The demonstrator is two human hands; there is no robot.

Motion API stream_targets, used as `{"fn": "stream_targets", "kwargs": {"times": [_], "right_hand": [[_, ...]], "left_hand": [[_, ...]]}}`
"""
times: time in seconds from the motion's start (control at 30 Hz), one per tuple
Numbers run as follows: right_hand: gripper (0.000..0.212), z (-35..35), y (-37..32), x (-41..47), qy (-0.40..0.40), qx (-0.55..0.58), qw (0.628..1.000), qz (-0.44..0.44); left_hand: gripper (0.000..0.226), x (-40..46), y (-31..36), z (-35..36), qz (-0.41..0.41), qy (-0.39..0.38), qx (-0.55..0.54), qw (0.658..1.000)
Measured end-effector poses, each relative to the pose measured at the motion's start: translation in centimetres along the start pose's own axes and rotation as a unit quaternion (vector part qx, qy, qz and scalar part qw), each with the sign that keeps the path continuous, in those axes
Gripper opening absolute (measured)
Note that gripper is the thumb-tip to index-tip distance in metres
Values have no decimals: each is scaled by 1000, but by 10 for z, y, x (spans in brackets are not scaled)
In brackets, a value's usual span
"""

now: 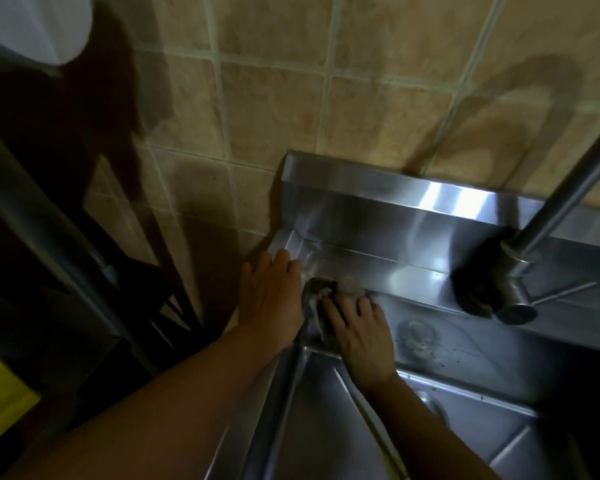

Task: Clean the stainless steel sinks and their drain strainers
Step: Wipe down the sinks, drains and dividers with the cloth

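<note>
- Both hands work the back-left corner of the sink (413, 233).
- Your left hand (271, 299) lies flat with straight fingers on the rim, bracing you.
- Your right hand (357, 334) presses what looks like a scrub pad (321, 292) onto the ledge beside the faucet (499, 285), fingers spread.
- No readable labels anywhere.

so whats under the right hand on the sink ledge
A dark scrubbing pad with foam lies under the right hand, pressed on the sink ledge. The hand covers most of the pad.
</note>
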State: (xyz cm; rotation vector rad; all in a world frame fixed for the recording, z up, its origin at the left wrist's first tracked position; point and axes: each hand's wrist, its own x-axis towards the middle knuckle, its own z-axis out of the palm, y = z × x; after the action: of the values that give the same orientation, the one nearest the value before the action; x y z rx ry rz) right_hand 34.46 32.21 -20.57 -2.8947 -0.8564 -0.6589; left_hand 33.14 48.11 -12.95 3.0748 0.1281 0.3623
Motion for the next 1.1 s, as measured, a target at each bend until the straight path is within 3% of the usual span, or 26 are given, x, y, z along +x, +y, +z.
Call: {"fn": "stream_targets", "kwargs": {"times": [0.13,0.23,0.37,0.5,0.6,0.7,0.8,0.87,0.97,1.1], "right_hand": [[49,-10,55,-47,36,-60,995,65],[40,-15,92,-82,54,-68,981,175],[25,-6,74,-73,75,-45,957,275],[21,10,7,-31,41,43,976,211],[40,20,-42,-2,-37,124,986,110],[46,23,-53,8,-76,102,990,67],[40,17,-19,-6,-85,32,996,25],[29,11,14,-27,-99,-12,995,30],[46,5,62,-72,-123,-47,988,83],[42,5,77,-91,-145,-35,969,196]], "left_hand": [[52,2,2,4,23,-9,13,1000],[56,2,-3,4,57,-15,25,998],[49,0,-6,8,65,-6,18,998],[44,0,-9,10,56,6,-5,998],[38,0,-9,11,49,19,-23,998],[40,0,-9,12,50,22,-13,998],[39,0,-9,10,49,18,-15,999],[37,-1,-8,7,47,11,-18,999],[37,-2,-8,4,46,2,-18,999],[37,-2,-9,3,43,2,-24,999]]}}
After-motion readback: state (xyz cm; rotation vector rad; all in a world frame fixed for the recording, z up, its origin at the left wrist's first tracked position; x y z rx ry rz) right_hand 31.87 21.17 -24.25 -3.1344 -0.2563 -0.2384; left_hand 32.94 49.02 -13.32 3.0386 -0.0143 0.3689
